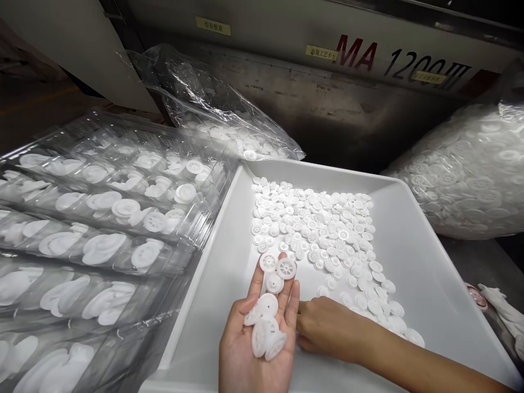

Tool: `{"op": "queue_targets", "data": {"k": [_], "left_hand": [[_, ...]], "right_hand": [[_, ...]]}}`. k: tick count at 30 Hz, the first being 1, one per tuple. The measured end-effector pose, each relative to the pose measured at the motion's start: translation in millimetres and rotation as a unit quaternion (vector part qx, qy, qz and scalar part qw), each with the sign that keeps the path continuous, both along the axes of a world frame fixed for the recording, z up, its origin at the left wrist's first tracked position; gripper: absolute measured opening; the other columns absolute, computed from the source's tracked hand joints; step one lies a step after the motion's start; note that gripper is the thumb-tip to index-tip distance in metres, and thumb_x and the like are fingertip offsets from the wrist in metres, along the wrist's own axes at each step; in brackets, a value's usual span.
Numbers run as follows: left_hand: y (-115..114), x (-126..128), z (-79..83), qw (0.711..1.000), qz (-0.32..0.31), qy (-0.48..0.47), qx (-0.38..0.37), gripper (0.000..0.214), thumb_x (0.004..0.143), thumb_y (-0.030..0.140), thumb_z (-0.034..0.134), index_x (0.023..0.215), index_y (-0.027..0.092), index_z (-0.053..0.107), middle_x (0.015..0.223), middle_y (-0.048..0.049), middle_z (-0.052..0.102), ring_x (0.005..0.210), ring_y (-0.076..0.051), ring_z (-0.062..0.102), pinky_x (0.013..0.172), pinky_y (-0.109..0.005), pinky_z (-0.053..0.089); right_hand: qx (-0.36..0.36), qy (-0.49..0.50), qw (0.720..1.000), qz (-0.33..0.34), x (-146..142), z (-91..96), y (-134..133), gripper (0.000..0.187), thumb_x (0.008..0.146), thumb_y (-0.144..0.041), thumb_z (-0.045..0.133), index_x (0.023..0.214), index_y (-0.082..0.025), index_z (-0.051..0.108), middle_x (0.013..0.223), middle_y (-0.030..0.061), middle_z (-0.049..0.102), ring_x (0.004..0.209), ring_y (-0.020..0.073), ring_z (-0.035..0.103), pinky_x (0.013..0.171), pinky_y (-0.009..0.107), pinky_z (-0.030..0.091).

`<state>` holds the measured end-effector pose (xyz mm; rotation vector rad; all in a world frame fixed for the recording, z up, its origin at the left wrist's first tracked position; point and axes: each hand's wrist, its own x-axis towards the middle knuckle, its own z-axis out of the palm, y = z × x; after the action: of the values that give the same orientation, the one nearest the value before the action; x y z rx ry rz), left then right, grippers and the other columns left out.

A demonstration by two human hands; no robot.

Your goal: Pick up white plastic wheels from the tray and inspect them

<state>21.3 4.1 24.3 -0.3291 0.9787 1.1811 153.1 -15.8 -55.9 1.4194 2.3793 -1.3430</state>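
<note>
My left hand (257,344) is palm up over the near part of a pale grey bin (442,284), fingers pointing forward. Small white plastic wheels (286,268) rest on its palm and fingers, some with spokes and others plain-faced. Close against its right side is my right hand (327,327), back upward and fingers curled. Its fingertips are hidden, so what they hold cannot be made out. Beyond both hands, many loose white wheels (315,218) lie spread over the bin floor, trailing down the right side.
Stacked clear plastic trays (123,262) with pockets of white parts stand left of the bin. An open clear bag (229,120) of white parts lies behind it. A full bag (470,174) bulges at the right. A machine panel (266,33) closes off the back.
</note>
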Motion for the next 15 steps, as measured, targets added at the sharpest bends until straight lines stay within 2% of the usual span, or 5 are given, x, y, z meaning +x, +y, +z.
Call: {"op": "queue_targets", "data": {"k": [3, 5, 9, 12, 15], "left_hand": [[-1, 0, -1.5, 1.000, 0.004, -0.004, 0.001, 0.049, 0.074, 0.013, 0.047, 0.122, 0.009, 0.047, 0.115, -0.0215, 0.063, 0.102, -0.030, 0.061, 0.083, -0.037, 0.055], [-1, 0, -2.2, 1.000, 0.010, -0.014, 0.003, 0.049, 0.074, 0.013, 0.047, 0.123, 0.009, 0.046, 0.114, -0.0220, 0.064, 0.102, -0.030, 0.061, 0.084, -0.037, 0.055], [-2, -1, -4.4, 0.999, 0.023, -0.043, 0.012, 0.050, 0.075, 0.015, 0.046, 0.125, 0.010, 0.045, 0.114, -0.0203, 0.064, 0.105, -0.029, 0.060, 0.085, -0.035, 0.054], [-2, -2, -7.6, 0.998, 0.021, -0.052, 0.024, 0.051, 0.076, 0.015, 0.046, 0.126, 0.012, 0.045, 0.116, -0.0180, 0.064, 0.106, -0.028, 0.059, 0.085, -0.035, 0.054], [-3, -1, -11.0, 0.997, 0.018, -0.071, 0.034, 0.052, 0.075, 0.016, 0.047, 0.127, 0.012, 0.044, 0.115, -0.0182, 0.064, 0.107, -0.028, 0.059, 0.085, -0.034, 0.053]], "right_hand": [[-0.052, 0.081, 0.994, -0.044, 9, 7.9, 10, 0.014, 0.068, -0.014, 0.055, 0.081, -0.017, 0.052, 0.072, -0.0002, 0.053, 0.058, 0.0113, 0.044, 0.052, 0.025, 0.031], [-0.104, 0.156, 0.978, -0.087, 20, 15.8, 22, 0.015, 0.068, -0.019, 0.058, 0.079, -0.019, 0.048, 0.070, -0.0030, 0.049, 0.056, 0.0086, 0.041, 0.050, 0.022, 0.033], [-0.194, 0.312, 0.911, -0.186, 40, 25.9, 41, 0.012, 0.081, -0.035, 0.033, 0.081, -0.023, 0.035, 0.068, -0.0046, 0.038, 0.044, 0.0055, 0.024, 0.034, 0.017, 0.026], [-0.213, 0.393, 0.859, -0.251, 42, 33.7, 44, 0.023, 0.081, -0.047, 0.021, 0.085, -0.025, 0.029, 0.077, -0.0004, 0.040, 0.045, 0.0078, 0.030, 0.025, 0.016, 0.019], [-0.213, 0.408, 0.839, -0.290, 35, 50.5, 39, 0.024, 0.089, -0.046, 0.025, 0.083, -0.024, 0.033, 0.073, -0.0026, 0.041, 0.040, 0.0050, 0.029, 0.025, 0.015, 0.017]]}}
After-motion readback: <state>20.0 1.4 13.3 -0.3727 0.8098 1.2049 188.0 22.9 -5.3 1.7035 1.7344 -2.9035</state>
